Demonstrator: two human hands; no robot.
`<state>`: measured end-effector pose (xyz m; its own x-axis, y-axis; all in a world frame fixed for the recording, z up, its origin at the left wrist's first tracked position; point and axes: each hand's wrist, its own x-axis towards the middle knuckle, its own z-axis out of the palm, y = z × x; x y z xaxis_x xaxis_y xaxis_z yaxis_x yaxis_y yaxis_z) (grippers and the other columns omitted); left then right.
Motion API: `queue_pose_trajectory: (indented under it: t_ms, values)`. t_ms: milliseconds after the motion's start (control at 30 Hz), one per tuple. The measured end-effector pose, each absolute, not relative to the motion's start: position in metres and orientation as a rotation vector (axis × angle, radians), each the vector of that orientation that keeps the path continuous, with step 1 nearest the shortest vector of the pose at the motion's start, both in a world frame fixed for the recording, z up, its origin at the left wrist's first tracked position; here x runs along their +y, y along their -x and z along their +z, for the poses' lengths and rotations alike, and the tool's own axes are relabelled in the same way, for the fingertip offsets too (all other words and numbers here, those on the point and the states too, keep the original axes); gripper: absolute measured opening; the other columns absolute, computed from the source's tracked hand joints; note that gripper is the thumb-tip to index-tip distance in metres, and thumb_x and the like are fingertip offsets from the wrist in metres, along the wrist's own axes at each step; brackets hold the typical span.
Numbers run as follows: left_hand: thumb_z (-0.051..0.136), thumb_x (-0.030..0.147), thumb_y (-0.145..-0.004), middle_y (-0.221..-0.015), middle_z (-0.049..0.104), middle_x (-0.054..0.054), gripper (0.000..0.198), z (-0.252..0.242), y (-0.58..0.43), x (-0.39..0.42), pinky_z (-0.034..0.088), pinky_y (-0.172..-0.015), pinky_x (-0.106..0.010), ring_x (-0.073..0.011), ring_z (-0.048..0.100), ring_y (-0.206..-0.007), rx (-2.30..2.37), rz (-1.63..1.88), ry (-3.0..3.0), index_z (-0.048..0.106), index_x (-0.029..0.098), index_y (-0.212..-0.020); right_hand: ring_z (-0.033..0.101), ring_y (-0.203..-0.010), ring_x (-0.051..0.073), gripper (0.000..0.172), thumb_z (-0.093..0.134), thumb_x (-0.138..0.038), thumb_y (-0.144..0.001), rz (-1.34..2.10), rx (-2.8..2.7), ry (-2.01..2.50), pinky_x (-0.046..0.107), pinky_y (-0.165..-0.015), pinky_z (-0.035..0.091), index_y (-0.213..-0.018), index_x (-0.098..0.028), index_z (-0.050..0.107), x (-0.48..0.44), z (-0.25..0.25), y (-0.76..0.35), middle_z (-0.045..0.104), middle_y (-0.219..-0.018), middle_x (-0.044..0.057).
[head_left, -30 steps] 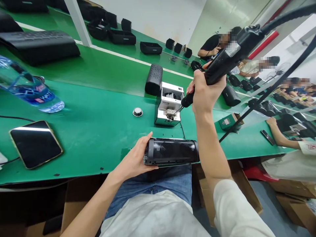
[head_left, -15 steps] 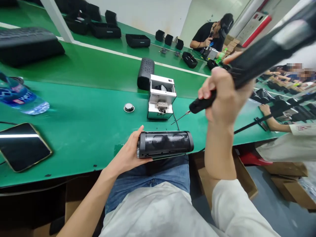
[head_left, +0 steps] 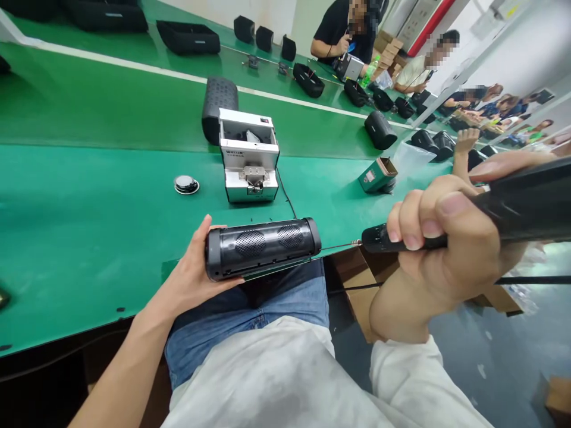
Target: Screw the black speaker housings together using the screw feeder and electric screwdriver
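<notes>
Likely light, rigid and roll-prone, the cylindrical speaker [head_left: 261, 246] sits cupped endwise in the left hand [head_left: 196, 278]; the right hand [head_left: 439, 252] grips an electric screwdriver [head_left: 517, 205].

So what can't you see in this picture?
All in the head view:
- Left end of the speaker: covered by the left hand.
- Its right end face, where the bit of the screwdriver points: turned away from the camera.
- Back of the screwdriver: cut off by the right edge; the right hand hides its middle.
- Lettering on the white box: too small.
</notes>
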<state>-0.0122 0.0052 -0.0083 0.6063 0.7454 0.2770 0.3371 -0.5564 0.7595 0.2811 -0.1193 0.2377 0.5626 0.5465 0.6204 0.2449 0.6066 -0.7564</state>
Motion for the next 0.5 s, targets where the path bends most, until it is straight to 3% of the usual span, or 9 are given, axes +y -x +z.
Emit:
queue_pose_trajectory:
  t_ms: [133, 233, 367, 500]
  values:
    - [0.09, 0.06, -0.092, -0.174, 0.05, -0.02, 0.133, -0.008, 0.014, 0.005, 0.057, -0.124, -0.068, -0.0472, 0.064, -0.152, 0.845, 0.796, -2.176, -0.002, 0.036, -0.185, 0.047, -0.041, 0.011, 0.031, 0.08, -0.007, -0.091, 0.241, -1.084, 0.897, 0.027, -0.042, 0.044, -0.108, -0.027, 0.065, -0.114, 0.213, -0.287, 0.054, -0.065, -0.012]
    - [0.087, 0.055, -0.094, -0.17, 0.056, -0.016, 0.117, -0.009, 0.016, 0.002, 0.058, -0.123, -0.067, -0.0454, 0.067, -0.15, 0.887, 0.783, -2.16, 0.012, 0.038, -0.183, 0.052, -0.046, 0.01, 0.026, 0.079, -0.012, -0.099, 0.349, -1.136, 0.917, 0.024, -0.046, 0.049, -0.111, -0.027, 0.062, -0.111, 0.187, -0.29, 0.058, -0.072, -0.01]
    - [0.085, 0.058, -0.09, -0.163, 0.063, -0.013, 0.099, -0.015, 0.018, -0.003, 0.061, -0.122, -0.062, -0.0428, 0.074, -0.14, 1.032, 0.769, -2.09, 0.035, 0.036, -0.173, 0.046, -0.049, 0.008, 0.02, 0.074, -0.018, -0.109, 0.444, -1.189, 0.887, 0.02, -0.049, 0.044, -0.112, -0.029, 0.057, -0.108, 0.161, -0.293, 0.051, -0.073, -0.01]
    - [0.084, 0.059, -0.085, -0.162, 0.066, -0.009, 0.092, -0.022, 0.019, -0.006, 0.064, -0.118, -0.057, -0.042, 0.076, -0.136, 1.142, 0.759, -2.012, 0.043, 0.039, -0.165, 0.042, -0.05, 0.007, 0.016, 0.068, -0.021, -0.114, 0.461, -1.217, 0.856, 0.021, -0.051, 0.043, -0.118, -0.03, 0.055, -0.108, 0.15, -0.298, 0.048, -0.075, -0.01]
